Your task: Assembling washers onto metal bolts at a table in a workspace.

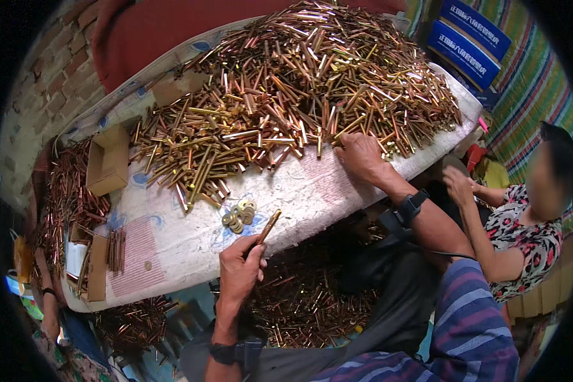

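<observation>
My left hand is closed round a thin brass-coloured metal anchor bolt, which points up and to the right above the table's near edge. Just beyond it lies a small heap of round washers on the white cloth. My right hand rests at the near edge of a large pile of copper- and brass-coloured anchor bolts. Its fingers are bent and close together against the pile, and whatever is between them is hidden.
A pale patterned cloth covers the table. Cardboard boxes and more rods stand at the left end. Blue boxes sit at the back right. Another person is at the right; someone's arm shows at far left. More bolts lie below.
</observation>
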### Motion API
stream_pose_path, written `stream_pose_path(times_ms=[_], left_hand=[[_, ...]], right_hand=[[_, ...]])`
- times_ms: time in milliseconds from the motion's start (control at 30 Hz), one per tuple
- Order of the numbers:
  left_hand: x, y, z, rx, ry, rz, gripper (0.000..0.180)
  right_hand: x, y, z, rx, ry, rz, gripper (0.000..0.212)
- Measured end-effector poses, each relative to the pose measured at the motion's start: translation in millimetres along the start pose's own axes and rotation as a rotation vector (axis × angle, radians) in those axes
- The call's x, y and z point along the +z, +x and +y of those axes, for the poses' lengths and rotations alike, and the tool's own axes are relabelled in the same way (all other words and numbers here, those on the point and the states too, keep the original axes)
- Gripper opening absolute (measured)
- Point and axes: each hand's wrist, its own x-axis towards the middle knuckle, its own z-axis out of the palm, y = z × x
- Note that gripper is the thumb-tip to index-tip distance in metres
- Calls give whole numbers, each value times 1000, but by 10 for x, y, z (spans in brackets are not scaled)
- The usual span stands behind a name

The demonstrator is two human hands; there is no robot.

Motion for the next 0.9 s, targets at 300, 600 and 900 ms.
stream_pose_path(times_ms=[300, 600, 900], left_hand=[[-42, -37, 13, -13, 12, 22, 21], [-71, -26, 51, -35, 21, 34, 22], [-79, -43, 90, -52, 32, 22, 22]], right_hand=[[-50, -43, -129, -9, 13, -85, 16], [-149, -8, -254, -38, 169, -167, 28], [-245, -4, -449, 86, 649, -424, 28]])
